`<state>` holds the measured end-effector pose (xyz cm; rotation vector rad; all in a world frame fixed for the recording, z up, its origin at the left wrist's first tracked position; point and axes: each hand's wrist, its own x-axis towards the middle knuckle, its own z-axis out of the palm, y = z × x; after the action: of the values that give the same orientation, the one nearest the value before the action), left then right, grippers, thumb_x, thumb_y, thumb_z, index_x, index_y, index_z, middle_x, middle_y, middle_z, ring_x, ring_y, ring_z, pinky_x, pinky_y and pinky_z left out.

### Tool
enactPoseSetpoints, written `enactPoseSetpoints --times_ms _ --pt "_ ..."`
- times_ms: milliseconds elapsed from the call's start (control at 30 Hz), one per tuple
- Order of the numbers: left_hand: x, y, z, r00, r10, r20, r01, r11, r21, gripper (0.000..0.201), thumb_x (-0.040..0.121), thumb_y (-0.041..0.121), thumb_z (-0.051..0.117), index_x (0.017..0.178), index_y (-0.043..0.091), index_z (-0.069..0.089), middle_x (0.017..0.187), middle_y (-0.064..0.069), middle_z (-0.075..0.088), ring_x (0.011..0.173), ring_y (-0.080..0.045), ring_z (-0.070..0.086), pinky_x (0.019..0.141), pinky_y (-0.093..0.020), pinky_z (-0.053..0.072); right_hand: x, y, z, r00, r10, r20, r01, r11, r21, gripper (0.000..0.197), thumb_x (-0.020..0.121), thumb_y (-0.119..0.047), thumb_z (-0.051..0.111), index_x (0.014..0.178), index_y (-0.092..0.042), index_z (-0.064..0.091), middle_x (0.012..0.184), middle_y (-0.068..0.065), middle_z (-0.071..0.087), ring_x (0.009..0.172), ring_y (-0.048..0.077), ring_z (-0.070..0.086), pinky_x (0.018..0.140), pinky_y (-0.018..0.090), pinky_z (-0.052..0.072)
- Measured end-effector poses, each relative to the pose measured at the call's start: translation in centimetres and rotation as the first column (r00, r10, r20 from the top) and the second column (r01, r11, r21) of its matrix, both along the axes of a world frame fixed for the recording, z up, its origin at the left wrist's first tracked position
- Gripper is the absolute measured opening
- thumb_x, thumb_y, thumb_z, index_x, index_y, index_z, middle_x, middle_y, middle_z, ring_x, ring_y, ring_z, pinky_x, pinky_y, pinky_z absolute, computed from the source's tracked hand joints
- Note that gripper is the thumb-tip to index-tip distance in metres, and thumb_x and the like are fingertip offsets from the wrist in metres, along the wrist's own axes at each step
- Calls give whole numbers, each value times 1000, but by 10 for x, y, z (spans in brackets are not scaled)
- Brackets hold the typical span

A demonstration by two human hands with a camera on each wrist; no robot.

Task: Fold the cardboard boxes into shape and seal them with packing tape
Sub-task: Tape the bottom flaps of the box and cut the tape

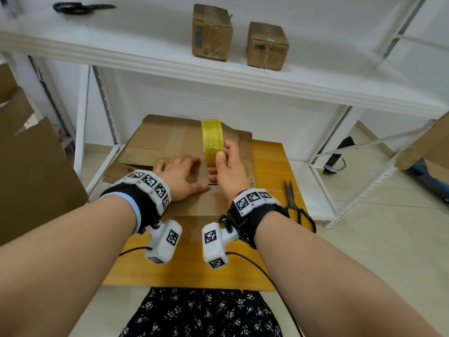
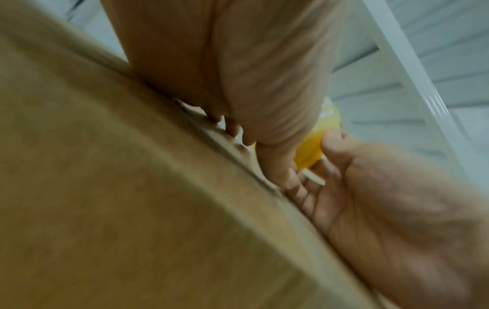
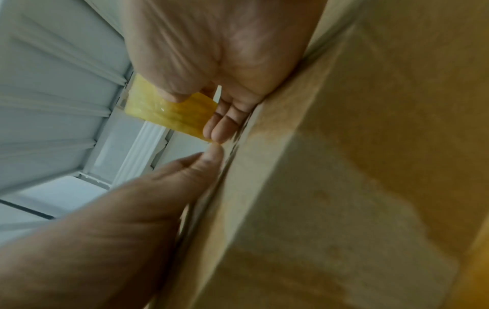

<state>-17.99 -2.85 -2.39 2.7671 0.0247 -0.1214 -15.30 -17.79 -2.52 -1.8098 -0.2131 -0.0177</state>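
A brown cardboard box (image 1: 204, 203) lies on the wooden table (image 1: 269, 164), a seam running along its top. My left hand (image 1: 179, 172) presses flat on the box top, fingers straight, thumb stretched toward the seam. My right hand (image 1: 227, 164) grips a yellow tape roll (image 1: 212, 139), held upright on edge just above the box; thumb on the outer face, fingers through the core. In the right wrist view the tape roll (image 3: 169, 113) sits between thumb and fingers beside the box (image 3: 344, 167). The left wrist view is blurred; it shows the box (image 2: 119, 188) and the tape roll (image 2: 309, 154).
Flattened cardboard (image 1: 165, 137) lies behind the box. Metal scissors (image 1: 292, 198) rest on the table's right edge. Two taped boxes (image 1: 211, 32) (image 1: 267, 45) and black scissors (image 1: 82, 7) sit on the white shelf (image 1: 218, 76) above. Large cardboard sheets (image 1: 31, 171) lean at left.
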Motion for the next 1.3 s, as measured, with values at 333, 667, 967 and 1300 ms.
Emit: enactPoseSetpoints --times_ms 333,667,967,1300 --pt "5 -8 32 996 92 14 -57 727 -684 38 86 26 74 122 20 63 118 3 68 113 -17 62 105 -40 44 1 1 -10 999 -31 -8 32 998 55 31 105 -30 40 136 -33 43 110 6 65 79 10 62 76 45 61" --pt "6 -14 47 980 181 -84 -143 344 -928 40 74 23 81 101 -1 64 99 -20 66 94 -29 63 102 -53 47 -4 3 -14 1000 -14 21 13 997 79 68 73 -78 62 130 -48 41 135 -1 51 119 24 59 88 53 57" --pt "-2 -8 57 968 223 -117 -191 343 -920 22 89 23 69 99 4 61 104 -10 68 86 -7 66 67 -17 47 -2 1 -18 996 15 92 -5 994 -105 48 75 -45 74 114 -31 49 110 2 62 93 17 64 83 44 57" --pt "22 5 89 976 -42 214 129 904 -407 35 96 23 57 128 38 61 134 6 47 126 -10 44 105 -25 33 -1 -4 -20 996 26 85 -15 992 -123 47 93 -25 65 130 -37 39 105 -4 64 92 15 63 84 42 55"
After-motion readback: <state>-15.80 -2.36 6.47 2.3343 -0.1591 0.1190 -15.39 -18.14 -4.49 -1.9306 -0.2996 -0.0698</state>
